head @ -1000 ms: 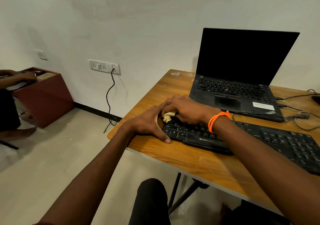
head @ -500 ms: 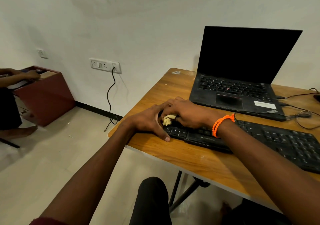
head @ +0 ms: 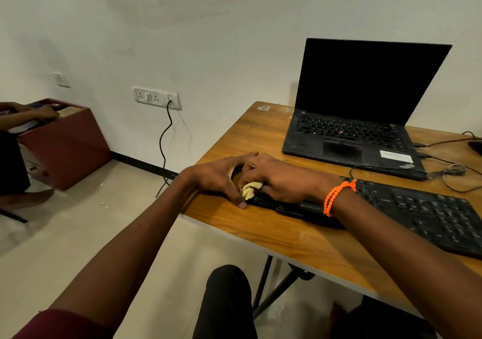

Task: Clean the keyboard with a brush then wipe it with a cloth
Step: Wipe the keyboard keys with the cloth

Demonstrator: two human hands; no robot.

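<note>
A black keyboard (head: 422, 213) lies along the front of the wooden table (head: 260, 135). My right hand (head: 281, 179), with an orange bead band at the wrist, presses a bunched pale yellow cloth (head: 249, 190) onto the keyboard's left end. My left hand (head: 221, 176) rests on the table at that same end, its thumb touching the keyboard's left front corner and its fingers curved round the far side. No brush is in view.
An open black laptop (head: 365, 109) with a dark screen stands behind the keyboard, cables (head: 443, 169) trailing to its right. On the floor at left is a red box (head: 67, 142), with another person's arm (head: 26, 111) over it. A wall socket (head: 156, 98) holds a hanging cable.
My right hand has slid the cloth toward the keyboard's left front corner. The left hand has stayed at the left end. My head has shifted slightly.
</note>
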